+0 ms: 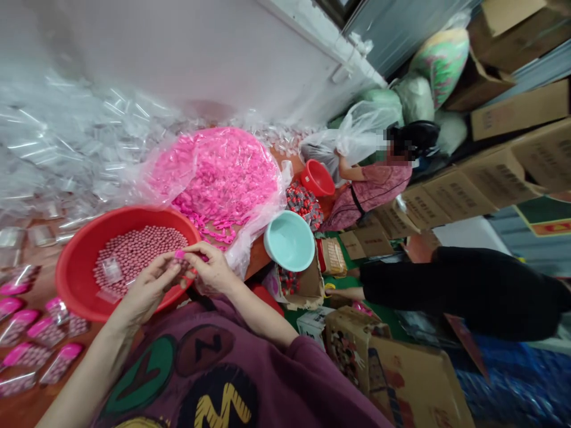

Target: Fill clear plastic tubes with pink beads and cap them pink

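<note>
pinching a small pink piece (pixel 179 254) between the fingertips of our left hand (pixel 154 282) and right hand (pixel 210 268), we worked beside a red basin (pixel 74 261) of beads (pixel 143 246)

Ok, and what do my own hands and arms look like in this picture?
Your left hand and right hand are ungloved, with nothing visible worn at the wrists. Your right arm has a short purple sleeve ending near the elbow. Your left forearm is uncovered; that arm's sleeve is out of view.
</note>
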Tool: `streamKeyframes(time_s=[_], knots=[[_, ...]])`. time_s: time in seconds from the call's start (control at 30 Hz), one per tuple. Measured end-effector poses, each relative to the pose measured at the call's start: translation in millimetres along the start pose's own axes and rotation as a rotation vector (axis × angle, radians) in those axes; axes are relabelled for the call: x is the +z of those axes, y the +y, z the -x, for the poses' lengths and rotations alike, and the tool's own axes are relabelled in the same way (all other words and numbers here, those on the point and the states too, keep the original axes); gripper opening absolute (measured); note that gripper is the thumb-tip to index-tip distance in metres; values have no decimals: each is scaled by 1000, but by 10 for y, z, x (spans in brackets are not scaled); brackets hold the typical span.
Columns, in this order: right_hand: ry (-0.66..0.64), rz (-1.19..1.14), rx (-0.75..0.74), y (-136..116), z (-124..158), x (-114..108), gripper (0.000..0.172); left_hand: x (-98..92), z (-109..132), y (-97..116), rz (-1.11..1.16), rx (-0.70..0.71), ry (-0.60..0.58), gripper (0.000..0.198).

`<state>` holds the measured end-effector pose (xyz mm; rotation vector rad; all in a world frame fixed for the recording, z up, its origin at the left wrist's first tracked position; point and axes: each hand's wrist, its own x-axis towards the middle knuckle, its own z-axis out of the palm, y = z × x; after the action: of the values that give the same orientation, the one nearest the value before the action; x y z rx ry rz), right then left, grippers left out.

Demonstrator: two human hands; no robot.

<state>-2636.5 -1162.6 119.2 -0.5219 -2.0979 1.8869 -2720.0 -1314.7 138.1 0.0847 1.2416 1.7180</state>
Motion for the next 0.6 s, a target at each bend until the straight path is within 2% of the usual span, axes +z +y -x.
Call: streamKeyframes(time_s=[0.1,0.2,0.3,0.53,0.6], knots=[[-61,60,-7,-107,-58,49,29,-36,24,5,-1,17,2,49],[-91,229,-105,-176,-90,100,23,-50,39,-24,0,87,78,42],[-172,355,-198,-208,-93,132,24,-57,52,-31,13,143,125,39],[-281,503,-279,-271,-98,-47,30,-74,4,60,-108,128,68,50],[-312,537,-303,-259,-99,-106,33,-89,-25,80,-105,84,40,51]])
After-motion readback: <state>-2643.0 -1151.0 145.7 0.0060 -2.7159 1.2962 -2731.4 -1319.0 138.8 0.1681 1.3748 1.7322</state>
